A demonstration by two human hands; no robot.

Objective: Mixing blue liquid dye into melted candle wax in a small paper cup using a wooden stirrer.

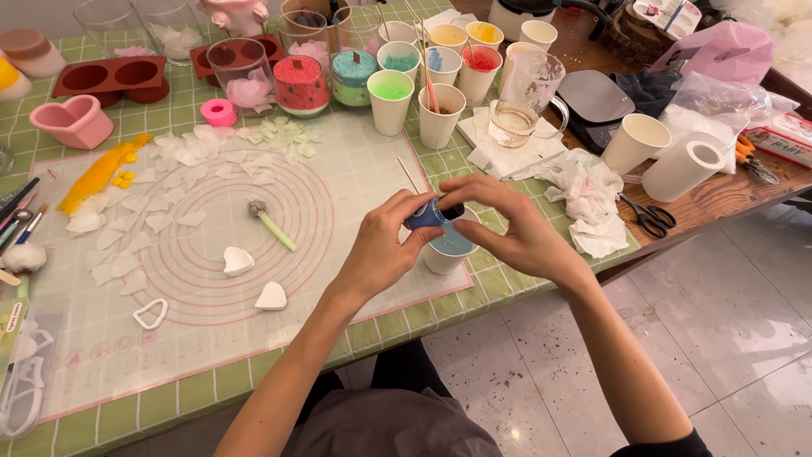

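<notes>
Left hand (pixel 385 245) and right hand (pixel 507 227) fingers pinched together on blue lump (pixel 425 217), above paper cup (pixel 448 250) of blue stuff. Mat (pixel 338 195) beneath; ball tool (pixel 271 223) near.

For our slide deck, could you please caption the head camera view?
Left hand and right hand hold a small blue piece over a paper cup on a craft mat.
</notes>
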